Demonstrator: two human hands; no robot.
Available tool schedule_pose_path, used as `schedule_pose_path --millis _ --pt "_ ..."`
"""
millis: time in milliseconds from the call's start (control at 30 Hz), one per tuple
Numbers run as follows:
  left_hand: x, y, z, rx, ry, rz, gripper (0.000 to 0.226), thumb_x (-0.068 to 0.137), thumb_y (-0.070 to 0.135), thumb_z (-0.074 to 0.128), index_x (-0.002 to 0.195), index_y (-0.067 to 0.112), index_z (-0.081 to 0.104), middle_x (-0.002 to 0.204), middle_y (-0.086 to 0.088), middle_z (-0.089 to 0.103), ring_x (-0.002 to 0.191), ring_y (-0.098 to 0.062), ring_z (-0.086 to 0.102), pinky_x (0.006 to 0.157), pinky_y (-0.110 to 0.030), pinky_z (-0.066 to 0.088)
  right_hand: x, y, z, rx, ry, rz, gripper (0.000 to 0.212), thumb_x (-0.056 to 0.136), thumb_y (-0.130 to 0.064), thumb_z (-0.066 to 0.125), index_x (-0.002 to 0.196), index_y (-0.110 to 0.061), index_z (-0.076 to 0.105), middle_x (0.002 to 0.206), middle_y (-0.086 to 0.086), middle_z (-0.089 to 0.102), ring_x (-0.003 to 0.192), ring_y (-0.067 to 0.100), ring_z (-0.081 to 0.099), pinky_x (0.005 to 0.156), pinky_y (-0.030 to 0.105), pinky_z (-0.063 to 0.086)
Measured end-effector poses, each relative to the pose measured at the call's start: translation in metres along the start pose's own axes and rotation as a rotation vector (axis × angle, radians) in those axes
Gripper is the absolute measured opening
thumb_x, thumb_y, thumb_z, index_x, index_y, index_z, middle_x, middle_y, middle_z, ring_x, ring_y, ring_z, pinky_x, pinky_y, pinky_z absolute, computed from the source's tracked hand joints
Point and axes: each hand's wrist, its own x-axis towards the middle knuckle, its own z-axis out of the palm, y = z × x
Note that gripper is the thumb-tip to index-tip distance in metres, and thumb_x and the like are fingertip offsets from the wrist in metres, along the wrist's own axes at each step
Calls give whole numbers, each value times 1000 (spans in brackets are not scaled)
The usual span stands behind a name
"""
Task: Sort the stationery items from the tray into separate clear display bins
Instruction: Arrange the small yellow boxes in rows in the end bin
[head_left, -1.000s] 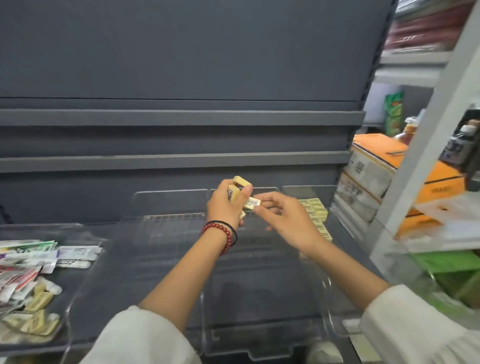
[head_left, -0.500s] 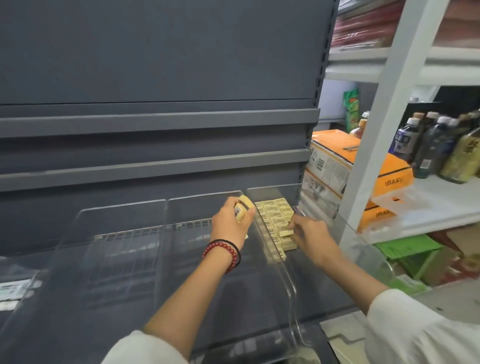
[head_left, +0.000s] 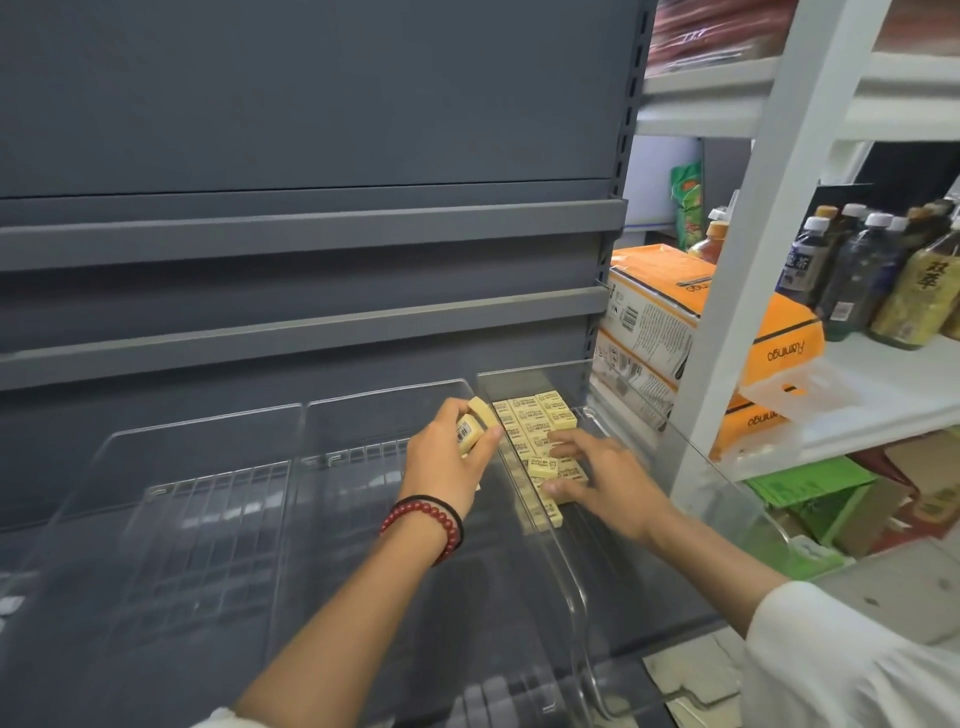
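Head camera: the left hand (head_left: 447, 460) is curled round 2 small yellow erasers (head_left: 475, 423), its thumb across the one that bears a barcode sticker, while the other sticks up above the fingers. A red bead bracelet (head_left: 434, 525) and a thin black band sit on its wrist. Just to its right, the right hand (head_left: 605, 480) lies spread with straight fingers and grips nothing; its fingertips (head_left: 558, 436) and thumb rest on the packed erasers (head_left: 530, 415). These lie flat in neat rows under and beyond that hand, inside the right clear bin (head_left: 680, 457). 1 of them, between thumb and forefinger, sits slightly askew on top of the rest. The left hand is above the middle bin (head_left: 384, 410), close beside the wall of the right one. Further left of it stands a third bin (head_left: 197, 441); the shelf's wire grid shows through the floors of both. Beyond both hands rises a grey back panel (head_left: 311, 104) with 2 grey rails. To the right of the right hand stands a white shelf post (head_left: 753, 260), with orange cartons (head_left: 670, 306) behind it, dark bottles (head_left: 857, 280) on the white shelf, and a green box (head_left: 810, 486) lower down. A white sleeve (head_left: 841, 660) covers the right forearm
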Motion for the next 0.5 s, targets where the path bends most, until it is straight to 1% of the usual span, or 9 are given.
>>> schedule_pose_path --millis 100,167,233,333,400,467,500 --pt "-1 0 -1 33 -4 7 25 91 36 58 110 21 54 82 9 57 64 -2 53 42 -9 41 -1 -1 -2 -3 19 -26 59 84 -42 70 134 -42 40 108 -21 63 113 7 53 97 38 45" --pt "-2 1 -1 38 -9 10 25 92 36 57 110 21 53 82 10 56 63 -2 53 41 -9 40 -2 -5 -3 -66 56 -25 57 82 -50 68 132 -42 42 95 -20 64 101 6 55 89 35 48" --pt "-3 2 -1 33 -9 12 24 91 37 58 109 22 53 80 11 55 63 -1 53 41 -8 41 -3 -11 -2 -138 88 -31 56 83 -55 65 133 -40 46 85 -19 64 95 8 56 82 34 48" --pt "-3 3 -1 22 -20 21 24 90 37 60 107 21 54 79 12 56 64 -1 54 47 -10 43 -4 -17 -1 -119 63 -13 48 86 -53 63 129 -35 57 88 -16 61 91 7 55 73 27 43" --pt "-3 4 0 17 -33 27 23 89 36 61 106 21 56 78 13 57 63 -2 54 51 -16 48 -3 -22 0 -145 98 37 44 84 -55 63 121 -32 63 92 -16 56 88 6 53 67 25 39" --pt "-3 5 0 28 -41 33 24 90 36 60 108 21 56 78 13 56 63 -1 53 52 -17 47 -3 -28 2 -205 148 113 46 81 -60 64 114 -29 62 102 -13 54 92 8 54 67 25 41" --pt "-3 5 1 35 -45 36 25 90 36 60 110 21 55 79 13 56 64 -1 53 52 -16 45 -3 -29 3 -236 151 131 49 80 -61 63 115 -28 60 108 -10 55 96 10 55 69 27 44"
